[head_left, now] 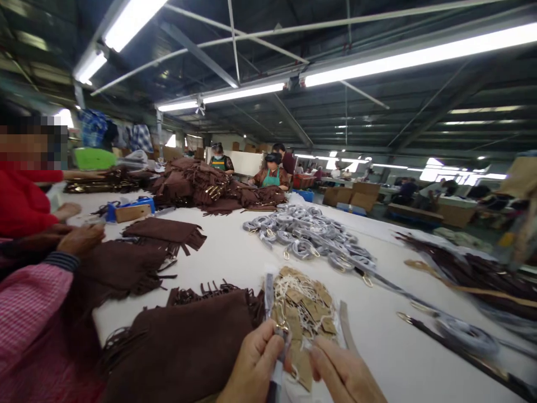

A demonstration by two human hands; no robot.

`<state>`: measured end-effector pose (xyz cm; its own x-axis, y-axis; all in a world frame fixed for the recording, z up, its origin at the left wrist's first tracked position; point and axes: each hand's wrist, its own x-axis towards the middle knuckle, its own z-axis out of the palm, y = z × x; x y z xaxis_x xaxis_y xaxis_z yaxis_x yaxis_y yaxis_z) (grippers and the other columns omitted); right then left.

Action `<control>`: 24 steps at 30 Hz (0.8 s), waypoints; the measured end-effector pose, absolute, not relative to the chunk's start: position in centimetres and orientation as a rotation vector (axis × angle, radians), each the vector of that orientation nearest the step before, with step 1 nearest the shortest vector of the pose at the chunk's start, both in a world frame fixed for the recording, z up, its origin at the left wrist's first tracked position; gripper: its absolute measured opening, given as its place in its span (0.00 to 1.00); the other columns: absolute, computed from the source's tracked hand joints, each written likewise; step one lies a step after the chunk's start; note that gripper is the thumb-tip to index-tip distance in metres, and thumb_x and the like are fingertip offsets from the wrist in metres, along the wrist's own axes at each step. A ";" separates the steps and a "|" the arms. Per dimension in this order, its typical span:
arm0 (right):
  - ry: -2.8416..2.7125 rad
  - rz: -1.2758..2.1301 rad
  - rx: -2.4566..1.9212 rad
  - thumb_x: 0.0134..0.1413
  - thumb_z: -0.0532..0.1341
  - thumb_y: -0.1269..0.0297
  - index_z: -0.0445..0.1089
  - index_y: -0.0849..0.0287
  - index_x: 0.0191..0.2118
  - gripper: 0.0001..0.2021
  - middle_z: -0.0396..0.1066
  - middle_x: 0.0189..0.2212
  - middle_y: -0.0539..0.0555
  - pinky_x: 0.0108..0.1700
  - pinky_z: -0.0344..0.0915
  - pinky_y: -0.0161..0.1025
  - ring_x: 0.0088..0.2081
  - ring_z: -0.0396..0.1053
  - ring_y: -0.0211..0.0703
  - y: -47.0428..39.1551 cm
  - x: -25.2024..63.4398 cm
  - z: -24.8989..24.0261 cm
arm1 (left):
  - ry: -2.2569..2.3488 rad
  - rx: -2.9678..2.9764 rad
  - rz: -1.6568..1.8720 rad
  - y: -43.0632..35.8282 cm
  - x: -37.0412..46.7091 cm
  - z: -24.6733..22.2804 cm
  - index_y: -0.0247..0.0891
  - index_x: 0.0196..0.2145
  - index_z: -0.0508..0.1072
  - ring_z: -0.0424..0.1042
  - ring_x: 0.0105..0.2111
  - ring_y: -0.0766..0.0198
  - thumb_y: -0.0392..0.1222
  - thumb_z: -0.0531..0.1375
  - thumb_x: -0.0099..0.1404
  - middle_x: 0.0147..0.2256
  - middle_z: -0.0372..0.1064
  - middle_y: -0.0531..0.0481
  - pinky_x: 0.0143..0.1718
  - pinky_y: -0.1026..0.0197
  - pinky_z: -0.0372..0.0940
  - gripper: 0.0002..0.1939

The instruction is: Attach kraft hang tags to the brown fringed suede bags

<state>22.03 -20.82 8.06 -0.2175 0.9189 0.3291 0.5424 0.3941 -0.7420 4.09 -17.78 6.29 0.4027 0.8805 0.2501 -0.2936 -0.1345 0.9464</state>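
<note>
My left hand (pixel 257 361) is closed around a dark strap (pixel 269 296) partly covered in clear plastic film, with a gold metal clip (pixel 282 327) just above the thumb. Beside it, my right hand (pixel 346 369) has thumb and fingers pinched together. Something small and pale shows at those fingertips, but I cannot make out what it is. Beyond both hands lies a heap of brown cardboard tags (pixel 308 305) with white strings. To the left, a dark brown fringed bag (pixel 188 341) lies flat, close to my left hand.
Coiled straps in grey wrapping (pixel 308 232) are heaped mid-table (pixel 229 252). More dark straps (pixel 461 268) lie at the right. Co-workers stand at the left, one in a checked pink sleeve (pixel 42 296), near fringed brown pieces (pixel 126 266). A brown pile (pixel 188 182) rises behind.
</note>
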 end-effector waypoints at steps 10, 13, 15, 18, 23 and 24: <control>-1.680 0.602 -1.240 0.62 0.52 0.45 0.64 0.57 0.23 0.23 0.63 0.19 0.47 0.27 0.60 0.33 0.24 0.61 0.37 -20.6 20.8 9.7 | 0.677 1.682 0.852 -19.0 4.8 7.7 0.37 0.34 0.72 0.65 0.29 0.64 0.46 0.53 0.67 0.27 0.65 0.52 0.34 0.64 0.58 0.12; -1.674 0.596 -1.208 0.62 0.52 0.46 0.65 0.57 0.24 0.22 0.62 0.19 0.46 0.27 0.59 0.32 0.24 0.61 0.36 -20.8 20.8 9.7 | 0.694 1.671 0.870 -18.9 5.1 8.8 0.37 0.29 0.72 0.64 0.29 0.65 0.44 0.54 0.66 0.26 0.65 0.53 0.33 0.65 0.58 0.12; -1.659 0.609 -1.197 0.63 0.53 0.47 0.66 0.57 0.25 0.21 0.64 0.20 0.47 0.27 0.60 0.32 0.24 0.62 0.37 -20.9 20.8 9.4 | 0.719 1.714 0.891 -18.6 5.2 8.8 0.37 0.22 0.70 0.64 0.31 0.64 0.46 0.54 0.67 0.25 0.64 0.52 0.37 0.65 0.57 0.17; -1.569 0.645 -1.222 0.63 0.53 0.47 0.66 0.57 0.25 0.21 0.64 0.20 0.47 0.28 0.61 0.32 0.24 0.61 0.37 -20.8 21.0 8.9 | 0.665 1.741 0.890 -18.2 4.9 7.9 0.38 0.26 0.71 0.65 0.36 0.62 0.49 0.54 0.68 0.29 0.66 0.51 0.42 0.63 0.57 0.17; -1.477 0.666 -1.240 0.61 0.54 0.46 0.65 0.56 0.25 0.21 0.61 0.20 0.46 0.28 0.62 0.33 0.23 0.59 0.36 -20.3 21.3 8.5 | 0.541 1.680 0.917 -18.0 4.2 7.2 0.38 0.30 0.76 0.64 0.48 0.55 0.55 0.53 0.68 0.38 0.70 0.46 0.56 0.56 0.52 0.20; -1.480 0.687 -1.232 0.61 0.54 0.46 0.66 0.56 0.25 0.21 0.61 0.20 0.46 0.28 0.62 0.33 0.22 0.58 0.36 -20.2 21.3 8.6 | 0.519 1.660 0.901 -17.9 4.1 7.3 0.38 0.29 0.76 0.63 0.49 0.54 0.54 0.54 0.68 0.38 0.70 0.46 0.58 0.55 0.50 0.20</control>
<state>21.32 -20.22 8.60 0.0724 0.9342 0.3492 0.3364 0.3067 -0.8904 4.09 -17.95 7.25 0.6114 0.7353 0.2923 -0.1169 -0.2814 0.9524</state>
